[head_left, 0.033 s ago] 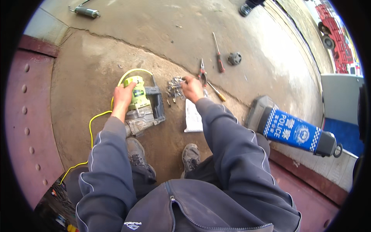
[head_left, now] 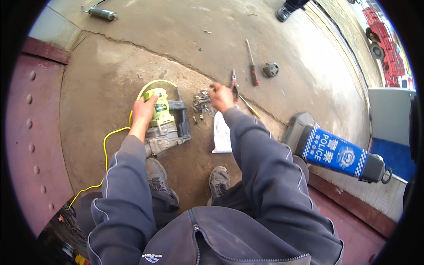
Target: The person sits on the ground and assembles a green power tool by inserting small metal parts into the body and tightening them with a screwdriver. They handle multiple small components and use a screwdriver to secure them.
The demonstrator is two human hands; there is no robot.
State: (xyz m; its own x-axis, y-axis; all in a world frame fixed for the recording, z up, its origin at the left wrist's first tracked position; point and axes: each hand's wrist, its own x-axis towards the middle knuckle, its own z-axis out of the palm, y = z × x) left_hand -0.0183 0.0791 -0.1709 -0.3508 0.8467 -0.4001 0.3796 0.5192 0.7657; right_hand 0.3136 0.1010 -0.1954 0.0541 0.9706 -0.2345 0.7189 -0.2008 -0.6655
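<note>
My left hand (head_left: 143,110) is wrapped round the lime-green housing of a rotary hammer (head_left: 161,108). The tool rests on the concrete, its grey metal end toward my feet and its dark handle on the right. My right hand (head_left: 222,97) hovers at the right edge of a pile of small metal parts (head_left: 202,100), fingers curled together; whatever they may hold is hidden. Pliers (head_left: 234,84) with red-and-black handles lie just beyond that hand. Beneath my right forearm a white plastic bag (head_left: 221,134) is partly covered.
A yellow cord (head_left: 105,148) loops around the tool's left side. Farther off lie a red-handled screwdriver (head_left: 253,70), a round black part (head_left: 270,69) and a yellow-handled screwdriver (head_left: 252,108). On the right stands a blue-banded device (head_left: 335,152). Another person's shoe (head_left: 283,13) shows at the top.
The whole scene has shifted slightly in the picture, mostly to the right and down. My left hand stays on the tool; my right hand remains by the small parts.
</note>
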